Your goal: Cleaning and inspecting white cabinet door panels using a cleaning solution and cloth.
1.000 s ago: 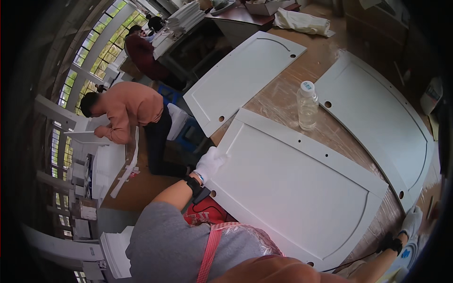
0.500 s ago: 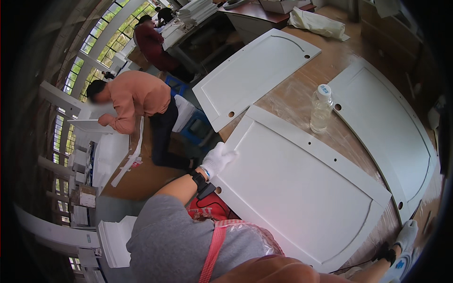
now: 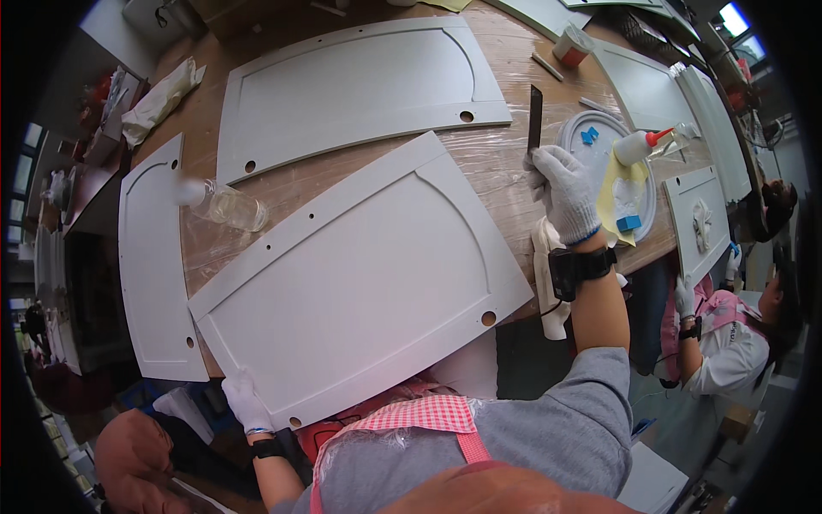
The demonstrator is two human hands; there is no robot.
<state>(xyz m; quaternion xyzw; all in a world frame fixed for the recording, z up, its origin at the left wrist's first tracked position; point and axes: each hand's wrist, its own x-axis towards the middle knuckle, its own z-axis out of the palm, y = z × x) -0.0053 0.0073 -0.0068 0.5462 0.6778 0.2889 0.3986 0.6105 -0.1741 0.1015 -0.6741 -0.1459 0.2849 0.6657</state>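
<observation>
A white cabinet-door-like panel (image 3: 360,274), with a routed curved line and round holes, lies flat before me. My left hand (image 3: 247,401), in a white knit glove, is closed on its left edge, near the holed corner; its fingertips rest on the face. My right hand (image 3: 565,193), gloved too, is raised beyond the panel's right side. Closed fingers hold a narrow, flat, dark blade-like strip (image 3: 535,116), pointing upward. Beside that hand is a round pale lid-like tray (image 3: 568,128) with a white squeeze bottle (image 3: 632,147), yellow paper (image 3: 610,184) and a blue block (image 3: 628,224).
More white panels (image 3: 360,94) lie at the back and left (image 3: 150,257). A clear bottle (image 3: 231,207) stands by my panel's far edge. A white tub (image 3: 572,44) is at the back right. At right a co-worker (image 3: 728,330) touches a small panel (image 3: 695,218).
My view has swung to the right. My right hand has come up from the table's right side and now shows a dark strip in it. My left hand stays on the panel's edge.
</observation>
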